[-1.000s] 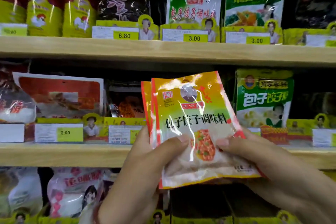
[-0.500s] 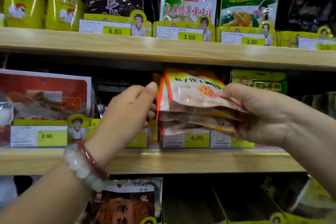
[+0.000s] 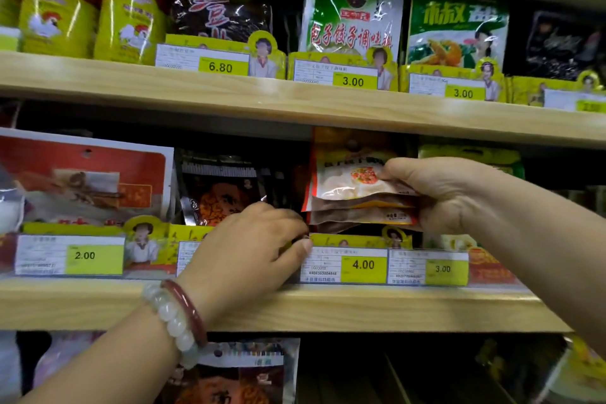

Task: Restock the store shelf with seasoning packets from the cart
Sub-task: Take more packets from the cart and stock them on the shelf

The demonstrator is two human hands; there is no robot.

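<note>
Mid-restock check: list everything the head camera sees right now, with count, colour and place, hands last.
seasoning packets: small stack, exact count unclear, orange-yellow with red edges, middle shelf above the 4.00 tag, in the right hand
yellow canisters: two full, a third cut off, red lids, top shelf left
green-white packet: one, top shelf centre
green packet: one, top shelf right
red-white packet: one, middle shelf left
price tags: about seven, yellow-white, shelf fronts
shelves: light wood
bracelets: two, pale and dark red, left wrist
left hand: fingers curled at the tag holder's edge
right hand: grips the packets
</note>
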